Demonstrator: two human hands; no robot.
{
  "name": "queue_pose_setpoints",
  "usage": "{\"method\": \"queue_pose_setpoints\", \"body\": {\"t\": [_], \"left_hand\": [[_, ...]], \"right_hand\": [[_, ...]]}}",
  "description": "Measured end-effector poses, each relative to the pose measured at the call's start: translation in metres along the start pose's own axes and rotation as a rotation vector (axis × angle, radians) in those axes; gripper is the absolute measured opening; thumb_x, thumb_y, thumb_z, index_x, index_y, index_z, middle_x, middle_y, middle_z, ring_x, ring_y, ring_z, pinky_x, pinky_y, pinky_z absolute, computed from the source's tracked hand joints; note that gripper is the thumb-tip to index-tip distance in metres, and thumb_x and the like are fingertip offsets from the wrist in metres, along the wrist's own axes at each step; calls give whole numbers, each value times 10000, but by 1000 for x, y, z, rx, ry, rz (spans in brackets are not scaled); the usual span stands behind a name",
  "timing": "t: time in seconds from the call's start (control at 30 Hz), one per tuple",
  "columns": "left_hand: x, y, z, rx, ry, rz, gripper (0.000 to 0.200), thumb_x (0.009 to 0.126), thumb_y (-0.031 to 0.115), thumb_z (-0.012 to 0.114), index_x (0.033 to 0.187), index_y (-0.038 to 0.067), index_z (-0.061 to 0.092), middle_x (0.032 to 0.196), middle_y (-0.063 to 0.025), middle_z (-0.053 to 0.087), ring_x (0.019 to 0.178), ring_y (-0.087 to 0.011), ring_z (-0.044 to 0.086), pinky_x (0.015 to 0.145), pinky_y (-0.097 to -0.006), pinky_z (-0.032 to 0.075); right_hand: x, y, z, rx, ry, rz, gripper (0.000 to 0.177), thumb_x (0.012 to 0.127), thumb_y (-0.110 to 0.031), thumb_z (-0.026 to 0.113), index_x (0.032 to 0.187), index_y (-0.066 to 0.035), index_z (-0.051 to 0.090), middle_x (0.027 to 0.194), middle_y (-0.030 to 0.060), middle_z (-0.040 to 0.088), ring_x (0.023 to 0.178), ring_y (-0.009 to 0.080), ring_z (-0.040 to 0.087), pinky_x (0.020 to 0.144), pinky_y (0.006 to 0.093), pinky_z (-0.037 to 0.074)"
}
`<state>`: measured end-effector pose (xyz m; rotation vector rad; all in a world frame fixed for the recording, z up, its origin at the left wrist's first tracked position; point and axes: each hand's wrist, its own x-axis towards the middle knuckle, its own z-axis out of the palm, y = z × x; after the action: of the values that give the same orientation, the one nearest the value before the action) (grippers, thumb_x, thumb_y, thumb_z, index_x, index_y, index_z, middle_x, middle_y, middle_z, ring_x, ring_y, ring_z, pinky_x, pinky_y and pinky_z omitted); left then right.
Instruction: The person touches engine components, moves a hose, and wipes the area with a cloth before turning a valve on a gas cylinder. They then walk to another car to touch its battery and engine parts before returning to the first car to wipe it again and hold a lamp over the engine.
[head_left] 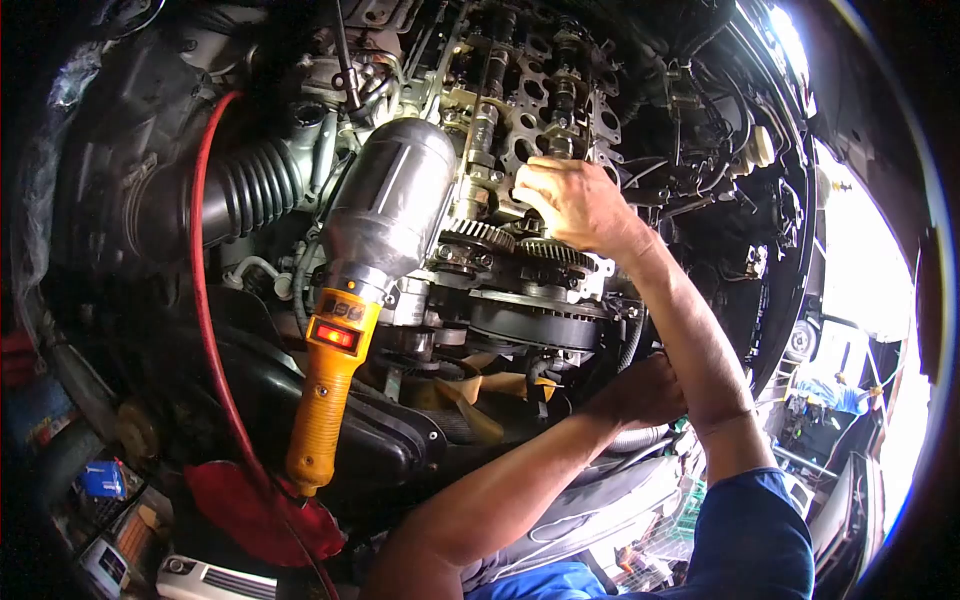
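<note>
My right hand is over the open engine's cylinder head, fingers curled down beside a camshaft. Anything pinched in the fingers is hidden from view. Just below that hand are two toothed gears, with a dark round pulley under them. My left hand is lower, at the right front of the engine, in shadow and partly behind my right forearm. Its fingers do not show.
A work lamp with a yellow handle and lit red switch leans over the engine's left side. Left of it runs a red hose past a ribbed black air duct. A red cloth is at lower left. Cables line the right side.
</note>
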<state>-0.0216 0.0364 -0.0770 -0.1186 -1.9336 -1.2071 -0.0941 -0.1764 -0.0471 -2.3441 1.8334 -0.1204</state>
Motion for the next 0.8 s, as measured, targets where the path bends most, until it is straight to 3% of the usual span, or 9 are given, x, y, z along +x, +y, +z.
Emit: {"method": "queue_pose_setpoints", "body": {"t": [0.1,0.17,0.2,0.3,0.43,0.5,0.57,0.67,0.8], "left_hand": [[9,9,-15,-78,98,-49,134,854,178,610,896,108,717,958,-46,699,997,-238,669,885,-413,526],[8,10,-16,-101,81,-65,134,857,169,611,911,109,718,971,-44,702,1005,-236,669,890,-409,526],[7,8,-15,-86,39,-57,139,858,164,612,930,111,718,993,-45,702,1019,-234,667,899,-407,525],[6,9,-18,-167,-119,-156,166,854,157,617,980,115,717,1057,-42,702,1050,-233,659,925,-405,518],[9,10,-22,-86,27,-75,179,846,158,623,994,119,715,1084,-31,697,1066,-231,653,930,-405,517],[7,9,-19,-67,54,-56,177,842,158,626,990,119,715,1077,-26,696,1068,-231,653,927,-408,519],[6,7,-19,-224,-54,-135,218,883,204,614,1045,79,690,1118,-95,684,1110,-283,635,974,-430,491],[12,2,-28,-547,-230,-291,365,974,304,580,1167,0,640,1217,-237,658,1201,-389,597,1071,-471,435],[9,4,-24,-520,-195,-312,395,991,331,548,1201,5,628,1235,-235,650,1212,-386,591,1075,-470,435]], "right_hand": [[0,2,6,-91,-97,109,78,890,-80,601,962,-61,621,847,57,630,717,212,654,657,362,570],[8,-22,-21,-95,-149,184,88,868,-71,620,949,-49,645,901,62,620,821,236,654,715,367,559],[4,-17,-19,-97,-63,117,86,867,-85,629,946,-50,633,885,69,611,847,244,649,723,369,555],[0,-6,-12,-38,-84,22,79,877,-79,612,951,-52,603,859,61,647,715,230,672,670,364,573],[2,-8,-6,-86,110,-52,68,863,-87,625,922,-58,609,831,67,645,741,241,685,670,372,571],[1,-10,-8,-79,68,22,40,872,-86,619,897,-59,604,808,65,631,690,246,668,610,380,561],[2,-11,-9,-77,56,31,29,876,-85,616,884,-60,604,796,60,625,664,244,657,585,385,554],[0,-5,-9,-70,-158,121,143,842,-81,631,975,-60,679,953,46,641,902,224,656,744,344,560],[-1,-9,-9,-155,-84,96,172,832,-90,650,996,-51,684,961,45,649,898,212,664,749,340,563]]}}
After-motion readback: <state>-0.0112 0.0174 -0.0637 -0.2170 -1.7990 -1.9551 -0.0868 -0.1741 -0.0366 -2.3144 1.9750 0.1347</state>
